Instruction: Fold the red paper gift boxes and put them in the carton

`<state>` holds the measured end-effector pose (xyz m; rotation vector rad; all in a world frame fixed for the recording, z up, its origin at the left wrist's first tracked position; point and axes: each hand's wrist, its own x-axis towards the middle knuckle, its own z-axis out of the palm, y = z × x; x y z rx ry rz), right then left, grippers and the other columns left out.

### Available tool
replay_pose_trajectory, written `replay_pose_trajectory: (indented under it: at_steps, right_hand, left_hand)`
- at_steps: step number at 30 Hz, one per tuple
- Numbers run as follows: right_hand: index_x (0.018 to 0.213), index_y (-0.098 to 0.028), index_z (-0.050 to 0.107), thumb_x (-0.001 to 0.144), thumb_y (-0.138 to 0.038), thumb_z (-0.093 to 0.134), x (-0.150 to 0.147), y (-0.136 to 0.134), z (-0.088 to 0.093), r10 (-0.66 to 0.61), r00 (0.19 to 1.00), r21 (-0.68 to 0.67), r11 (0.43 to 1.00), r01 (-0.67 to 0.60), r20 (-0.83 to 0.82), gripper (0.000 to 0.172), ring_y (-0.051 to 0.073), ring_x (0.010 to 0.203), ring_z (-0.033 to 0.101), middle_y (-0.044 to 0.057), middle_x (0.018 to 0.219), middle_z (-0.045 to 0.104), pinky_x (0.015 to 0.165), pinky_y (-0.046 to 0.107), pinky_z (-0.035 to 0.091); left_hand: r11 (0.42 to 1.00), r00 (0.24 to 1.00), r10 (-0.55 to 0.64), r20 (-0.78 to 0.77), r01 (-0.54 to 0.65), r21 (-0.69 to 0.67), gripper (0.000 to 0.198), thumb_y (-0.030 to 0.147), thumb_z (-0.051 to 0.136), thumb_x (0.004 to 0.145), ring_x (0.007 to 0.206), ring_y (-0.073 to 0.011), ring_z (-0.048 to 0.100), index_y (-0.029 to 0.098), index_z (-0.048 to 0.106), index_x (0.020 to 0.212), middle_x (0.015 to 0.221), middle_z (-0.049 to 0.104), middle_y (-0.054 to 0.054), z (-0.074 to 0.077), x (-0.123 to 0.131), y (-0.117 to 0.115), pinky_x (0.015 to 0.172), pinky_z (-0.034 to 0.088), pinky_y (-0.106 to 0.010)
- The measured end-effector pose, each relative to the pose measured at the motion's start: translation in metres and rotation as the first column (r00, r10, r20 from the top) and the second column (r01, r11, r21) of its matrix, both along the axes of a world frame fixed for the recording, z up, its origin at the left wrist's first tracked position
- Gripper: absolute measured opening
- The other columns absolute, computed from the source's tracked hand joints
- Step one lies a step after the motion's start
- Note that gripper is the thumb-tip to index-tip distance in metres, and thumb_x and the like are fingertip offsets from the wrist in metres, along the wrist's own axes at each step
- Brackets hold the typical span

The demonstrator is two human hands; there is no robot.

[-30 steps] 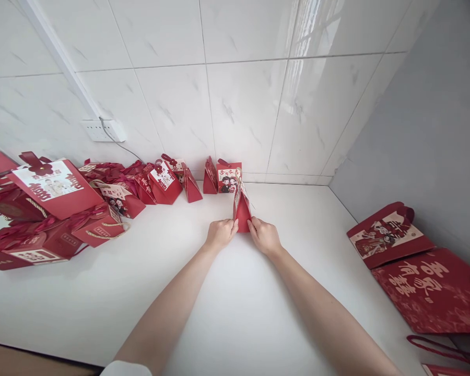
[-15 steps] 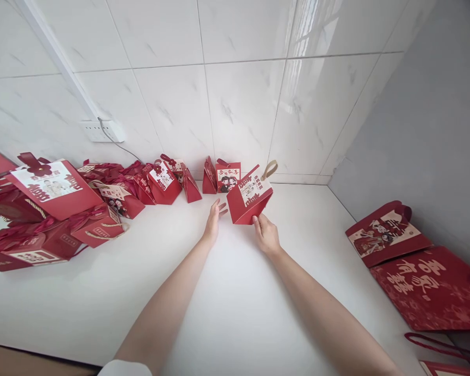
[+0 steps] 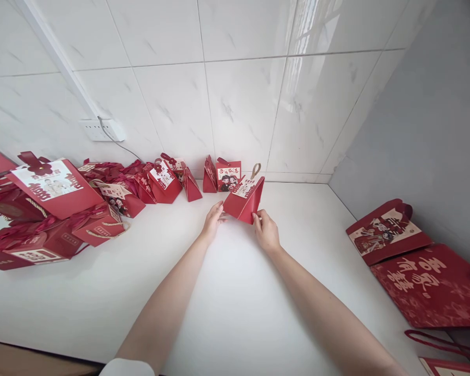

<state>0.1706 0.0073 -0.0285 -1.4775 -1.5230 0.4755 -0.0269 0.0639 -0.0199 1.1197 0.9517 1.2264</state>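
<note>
Between my hands is a red triangular gift box point(image 3: 247, 199) with a pale printed label and a beige ribbon loop on top. It is tilted over the white table. My left hand point(image 3: 213, 222) has its thumb at the box's left corner and its fingers under it. At the lower right edge, my right hand point(image 3: 266, 232) pinches the box between thumb and fingers. Just behind stands a smaller red box point(image 3: 228, 176) with a cartoon couple on it, and to its left a narrow red box point(image 3: 209, 175).
Several red gift boxes point(image 3: 165, 183) stand along the tiled wall, and more boxes with ribbons point(image 3: 58, 237) are piled at left. Red gift bags point(image 3: 429, 284) lie at right by the grey wall. A socket strip point(image 3: 102, 130) with a cable is on the tiles.
The gift box has moved left and turned, showing more of its right side. My left hand, apart from it before, now holds its left corner. The right hand keeps its grip.
</note>
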Motion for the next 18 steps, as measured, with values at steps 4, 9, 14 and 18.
replay_pose_trajectory:
  at_steps: [4, 9, 14, 18]
  right_hand:
    - [0.095, -0.022, 0.052, 0.09, -0.055, 0.041, 0.008, 0.009, -0.004, -0.049, 0.965, -0.081, 0.996, 0.029, -0.257, 0.035, 0.014, 0.06, 0.053, 0.003, 0.089, 0.063, 0.057, 0.025, 0.041]
    - [0.086, -0.021, 0.052, 0.09, -0.065, 0.029, 0.013, 0.012, -0.005, -0.015, 0.878, -0.117, 0.992, -0.046, -0.478, 0.05, 0.015, 0.062, 0.054, 0.004, 0.087, 0.062, 0.05, 0.025, 0.042]
    - [0.083, -0.022, 0.049, 0.087, -0.062, 0.04, 0.013, 0.011, -0.004, -0.032, 0.887, -0.144, 0.989, -0.039, -0.46, 0.041, 0.015, 0.063, 0.052, 0.002, 0.082, 0.06, 0.052, 0.025, 0.043]
    - [0.092, -0.021, 0.052, 0.089, -0.051, 0.04, 0.013, 0.009, -0.001, 0.074, 0.885, -0.062, 0.991, -0.115, -0.459, 0.032, 0.018, 0.084, 0.058, 0.006, 0.099, 0.063, 0.072, 0.028, 0.048]
  left_hand:
    - [0.999, 0.998, 0.01, -0.061, -0.008, 0.032, 0.033, 0.048, 0.067, 0.074, 0.06, -0.0094, 0.052, 0.017, 0.061, 0.081, 0.072, 0.061, -0.001, 0.003, -0.002, -0.001, 0.06, 0.039, -0.025]
    - [0.986, 0.958, -0.073, -0.277, 0.112, 0.125, 0.04, 0.051, 0.061, 0.079, 0.051, -0.008, 0.04, 0.017, 0.048, 0.062, 0.053, 0.045, 0.004, 0.007, 0.003, -0.008, 0.054, 0.032, -0.024]
    - [0.989, 0.963, -0.09, -0.253, 0.116, 0.09, 0.039, 0.056, 0.052, 0.083, 0.049, -0.008, 0.042, 0.019, 0.047, 0.074, 0.058, 0.049, 0.003, 0.009, 0.004, -0.011, 0.049, 0.032, -0.023]
    - [0.989, 0.946, -0.117, -0.302, 0.139, 0.053, 0.042, 0.06, 0.048, 0.084, 0.045, -0.0071, 0.038, 0.019, 0.047, 0.074, 0.059, 0.045, 0.003, 0.01, 0.005, -0.013, 0.042, 0.026, -0.022]
